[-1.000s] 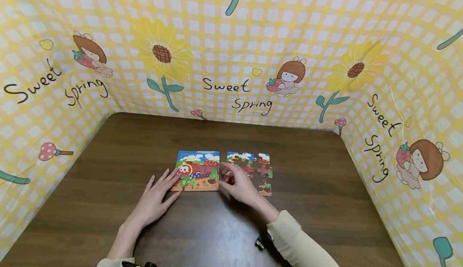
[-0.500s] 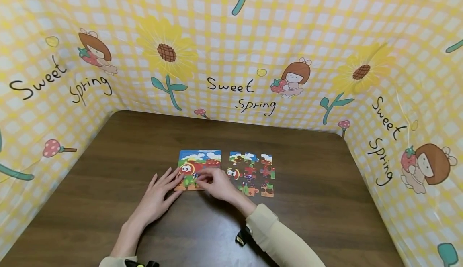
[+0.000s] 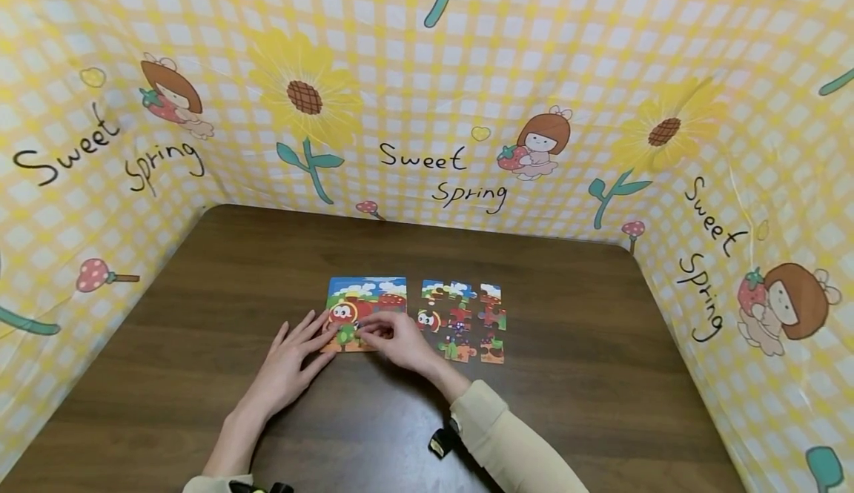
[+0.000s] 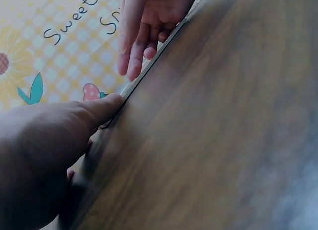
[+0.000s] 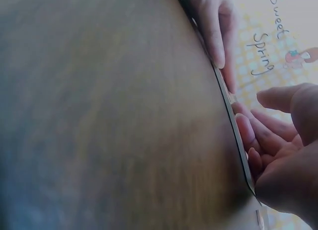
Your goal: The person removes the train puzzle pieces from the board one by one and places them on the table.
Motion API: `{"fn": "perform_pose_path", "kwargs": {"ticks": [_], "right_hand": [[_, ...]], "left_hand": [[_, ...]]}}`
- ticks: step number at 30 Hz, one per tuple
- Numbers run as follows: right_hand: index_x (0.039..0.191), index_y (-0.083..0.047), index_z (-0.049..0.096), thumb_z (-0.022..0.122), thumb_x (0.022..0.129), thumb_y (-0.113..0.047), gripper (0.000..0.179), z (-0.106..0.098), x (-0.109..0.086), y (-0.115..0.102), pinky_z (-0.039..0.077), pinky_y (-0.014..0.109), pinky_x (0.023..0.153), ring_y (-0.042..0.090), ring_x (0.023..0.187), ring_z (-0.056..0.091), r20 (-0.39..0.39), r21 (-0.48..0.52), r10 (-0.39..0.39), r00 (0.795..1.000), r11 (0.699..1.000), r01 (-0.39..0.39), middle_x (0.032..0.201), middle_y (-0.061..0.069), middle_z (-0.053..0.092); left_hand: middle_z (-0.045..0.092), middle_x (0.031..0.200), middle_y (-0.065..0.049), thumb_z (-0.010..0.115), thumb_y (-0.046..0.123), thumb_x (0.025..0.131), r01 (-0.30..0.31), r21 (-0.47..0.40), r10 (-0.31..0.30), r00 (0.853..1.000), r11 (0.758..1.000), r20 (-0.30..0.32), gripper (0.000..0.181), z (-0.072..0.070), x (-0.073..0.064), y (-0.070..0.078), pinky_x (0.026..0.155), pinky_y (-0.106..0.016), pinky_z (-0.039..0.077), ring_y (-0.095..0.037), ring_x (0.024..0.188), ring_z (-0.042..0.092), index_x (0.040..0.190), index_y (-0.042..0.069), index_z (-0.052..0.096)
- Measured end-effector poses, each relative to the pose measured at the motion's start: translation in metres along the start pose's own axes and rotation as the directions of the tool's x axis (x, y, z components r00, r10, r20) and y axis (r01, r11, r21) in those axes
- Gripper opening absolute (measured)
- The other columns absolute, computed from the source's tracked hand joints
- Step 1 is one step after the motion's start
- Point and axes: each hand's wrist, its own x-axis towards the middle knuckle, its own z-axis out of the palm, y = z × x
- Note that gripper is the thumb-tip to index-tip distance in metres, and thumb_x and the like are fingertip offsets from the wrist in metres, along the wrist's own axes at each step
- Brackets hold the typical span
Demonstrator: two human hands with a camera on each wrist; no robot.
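In the head view, a puzzle board (image 3: 383,290) with a cartoon train and trees lies flat on the table. My left hand (image 3: 293,363) rests its spread fingers on the board's left edge. My right hand (image 3: 400,341) reaches over the board's lower right part, thumb and fingertips pinching at the right side of a green puzzle piece (image 3: 345,335). Its fingers mostly hide that piece. The left wrist view shows both hands meeting at the board from opposite sides. In the right wrist view, the right hand's other fingers (image 5: 268,135) are curled, and the pinch itself is out of sight.
Loose puzzle pieces (image 3: 460,319) lie in rows right of the board, with a gap at their lower left corner. The brown wooden table (image 3: 567,404) is walled on three sides by yellow checked cloth (image 3: 414,70).
My right hand has moved left from beside the loose pieces onto the board, then stayed there over the last half second. My left hand has kept its place on the left edge.
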Motion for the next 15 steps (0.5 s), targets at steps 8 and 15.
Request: {"fn": "perform_pose_path", "kwargs": {"ticks": [8,15], "right_hand": [[0.141,0.005,0.07,0.074,0.104,-0.004,0.038,-0.0036,0.0046,0.0022,0.056,0.016,0.085,0.007,0.094,0.07,0.082,0.076,-0.024,0.996,0.997,0.018,0.126,0.024,0.08],[0.15,0.006,0.063,0.074,0.103,-0.002,0.049,-0.0087,0.0074,-0.0002,0.055,0.016,0.082,0.002,0.091,0.067,0.116,0.119,0.026,0.993,0.992,-0.04,0.128,0.026,0.079]], "left_hand": [[0.042,0.176,-0.016,0.069,0.037,0.109,-0.006,-0.009,0.006,1.0,1.0,0.002,0.052,-0.0002,0.0,0.0004,0.132,-0.078,0.01,-0.049,0.167,0.029,0.155,0.013,0.065],[0.038,0.179,-0.013,0.065,0.038,0.111,-0.001,0.004,0.0,1.0,1.0,0.026,0.053,0.0011,0.0016,0.0002,0.132,-0.078,0.009,-0.047,0.168,0.026,0.16,0.018,0.06]]}}
